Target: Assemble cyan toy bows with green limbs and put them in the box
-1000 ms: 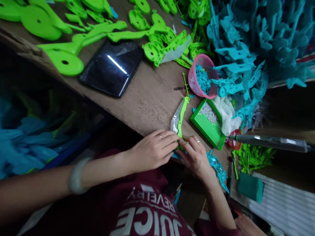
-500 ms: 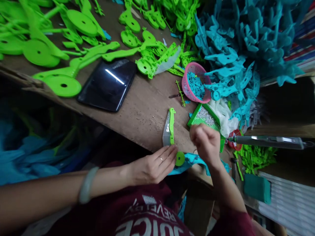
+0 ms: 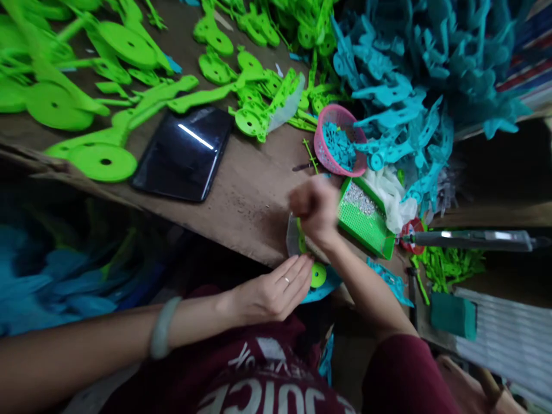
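Note:
My left hand point(image 3: 276, 290), with a ring and a bracelet at the wrist, has its fingers pressed together on the near end of a lime-green plastic part point(image 3: 301, 238). A clear blade-like panel point(image 3: 293, 234) runs along that part's left side. Just right of the fingertips lies a lime-green disc point(image 3: 318, 275); my fingers hide whether it joins the same part. Under the disc is a blue plastic piece point(image 3: 321, 291). My right hand point(image 3: 317, 208) is a blurred fist over the far end of the green part. Whatever it holds is hidden.
A green perforated tray point(image 3: 366, 227) of small metal pieces and a pink basket point(image 3: 319, 141) of blue bits stand to the right. An electric screwdriver point(image 3: 470, 240) hangs there. A black tablet-like slab point(image 3: 185, 152) lies left. Green parts point(image 3: 103, 161) and blue parts point(image 3: 388, 92) are heaped behind.
My right fist has moved left from beside the green tray to over the far end of the green part. My left hand stays at the near end. The view has shifted slightly.

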A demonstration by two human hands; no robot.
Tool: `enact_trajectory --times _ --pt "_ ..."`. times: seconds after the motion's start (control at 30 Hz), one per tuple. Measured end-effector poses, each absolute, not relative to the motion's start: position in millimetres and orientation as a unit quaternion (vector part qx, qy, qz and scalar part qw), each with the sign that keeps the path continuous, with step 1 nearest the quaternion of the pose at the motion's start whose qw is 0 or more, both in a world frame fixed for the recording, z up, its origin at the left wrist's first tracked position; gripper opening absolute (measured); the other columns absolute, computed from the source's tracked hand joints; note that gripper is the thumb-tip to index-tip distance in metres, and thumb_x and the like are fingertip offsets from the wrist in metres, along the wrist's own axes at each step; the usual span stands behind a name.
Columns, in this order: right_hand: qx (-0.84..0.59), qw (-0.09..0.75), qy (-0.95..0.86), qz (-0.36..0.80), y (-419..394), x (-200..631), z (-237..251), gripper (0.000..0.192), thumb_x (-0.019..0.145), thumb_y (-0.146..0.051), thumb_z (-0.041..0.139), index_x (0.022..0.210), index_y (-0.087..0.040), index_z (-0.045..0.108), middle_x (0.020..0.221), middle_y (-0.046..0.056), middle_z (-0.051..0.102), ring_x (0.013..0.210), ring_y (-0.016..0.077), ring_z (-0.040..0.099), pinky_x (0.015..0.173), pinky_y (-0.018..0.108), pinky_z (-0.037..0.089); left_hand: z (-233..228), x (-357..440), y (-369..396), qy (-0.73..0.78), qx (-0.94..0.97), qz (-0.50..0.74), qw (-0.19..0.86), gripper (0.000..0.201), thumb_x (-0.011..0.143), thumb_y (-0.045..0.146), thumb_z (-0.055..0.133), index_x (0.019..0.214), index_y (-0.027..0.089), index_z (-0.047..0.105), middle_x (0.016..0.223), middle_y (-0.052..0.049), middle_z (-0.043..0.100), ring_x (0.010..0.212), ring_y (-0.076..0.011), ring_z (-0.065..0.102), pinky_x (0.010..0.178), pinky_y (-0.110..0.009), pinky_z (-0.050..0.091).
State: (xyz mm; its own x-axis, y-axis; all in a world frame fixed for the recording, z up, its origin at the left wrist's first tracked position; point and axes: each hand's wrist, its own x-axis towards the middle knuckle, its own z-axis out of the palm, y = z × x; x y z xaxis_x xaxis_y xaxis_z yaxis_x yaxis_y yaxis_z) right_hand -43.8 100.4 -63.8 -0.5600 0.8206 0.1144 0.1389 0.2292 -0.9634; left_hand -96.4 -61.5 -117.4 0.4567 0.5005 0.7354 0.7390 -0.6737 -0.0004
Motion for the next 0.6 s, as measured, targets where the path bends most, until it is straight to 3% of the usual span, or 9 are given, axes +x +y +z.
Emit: enact_trajectory --times 0.1,0.2,0.3,0.37,0.4,0.47,0.53,0.6 --pt "-0.314 0.255 -0.772 0.490 84 -49 -66 0.067 0.102 -0.067 0.011 0.050 -0.027 0.027 0.043 -0.005 0.029 0.043 0.0101 0.033 0.046 0.026 0.038 -117 -98 -63 -0.366 -0.841 -0.361 0.169 0.037 0.096 0.015 0.044 0.124 0.004 0.066 0.124 -0.019 0.073 0.120 -0.0280 0.068 0.110 -0.042 0.052" --pt "-0.310 0.269 -0.808 0.424 73 -28 -48 0.068 0.102 -0.065 0.020 0.049 -0.026 0.036 0.044 -0.003 0.039 0.044 0.0110 0.040 0.047 0.028 0.041 -116 -101 -63 -0.365 -0.848 -0.341 0.180 0.037 0.095 0.010 0.042 0.121 0.006 0.067 0.121 -0.017 0.074 0.119 -0.0269 0.069 0.110 -0.040 0.052" --pt "-0.343 0.361 -0.814 0.299 59 37 -11 0.061 0.098 -0.067 0.030 0.057 -0.025 0.047 0.055 0.001 0.049 0.053 0.0167 0.050 0.058 0.036 0.048 -121 -103 -61 -0.366 -0.841 -0.368 0.152 0.041 0.093 0.006 0.041 0.126 0.006 0.065 0.129 -0.019 0.070 0.128 -0.0290 0.063 0.114 -0.042 0.049" --pt "-0.379 0.461 -0.780 0.191 56 94 13 0.065 0.096 -0.069 0.009 0.065 -0.028 0.048 0.060 0.001 0.041 0.054 0.0200 0.047 0.060 0.041 0.047 -126 -101 -58 -0.360 -0.839 -0.388 0.125 0.044 0.092 0.004 0.043 0.131 0.005 0.062 0.136 -0.020 0.067 0.134 -0.0305 0.059 0.116 -0.043 0.048" --pt "-0.400 0.526 -0.741 0.121 59 122 22 0.061 0.098 -0.062 0.008 0.072 -0.028 0.050 0.065 0.002 0.041 0.058 0.0211 0.049 0.062 0.041 0.048 -128 -100 -56 -0.356 -0.840 -0.392 0.117 0.045 0.092 0.003 0.044 0.133 0.006 0.061 0.138 -0.020 0.065 0.136 -0.0309 0.057 0.116 -0.044 0.048" --pt "-0.455 0.653 -0.604 -0.042 74 173 33 0.021 0.094 -0.044 0.042 0.091 -0.029 0.056 0.080 0.002 0.052 0.075 0.0212 0.060 0.072 0.040 0.053 -129 -98 -52 -0.350 -0.845 -0.389 0.111 0.047 0.092 0.003 0.043 0.137 0.005 0.058 0.141 -0.020 0.063 0.138 -0.0324 0.054 0.115 -0.045 0.049" --pt "-0.498 0.630 -0.596 0.023 94 211 34 0.024 0.086 -0.041 0.054 0.105 -0.028 0.058 0.097 0.004 0.062 0.093 0.0229 0.066 0.083 0.044 0.056 -125 -97 -49 -0.351 -0.853 -0.375 0.099 0.051 0.091 0.003 0.041 0.141 0.005 0.055 0.142 -0.022 0.062 0.138 -0.0341 0.054 0.112 -0.047 0.050" --pt "-0.510 0.548 -0.639 0.179 112 233 29 0.033 0.084 -0.046 0.056 0.109 -0.025 0.060 0.104 0.008 0.068 0.099 0.0251 0.069 0.090 0.048 0.056 -116 -102 -48 -0.343 -0.869 -0.348 0.071 0.057 0.090 0.003 0.039 0.146 0.005 0.050 0.142 -0.022 0.062 0.136 -0.0341 0.056 0.110 -0.047 0.052"
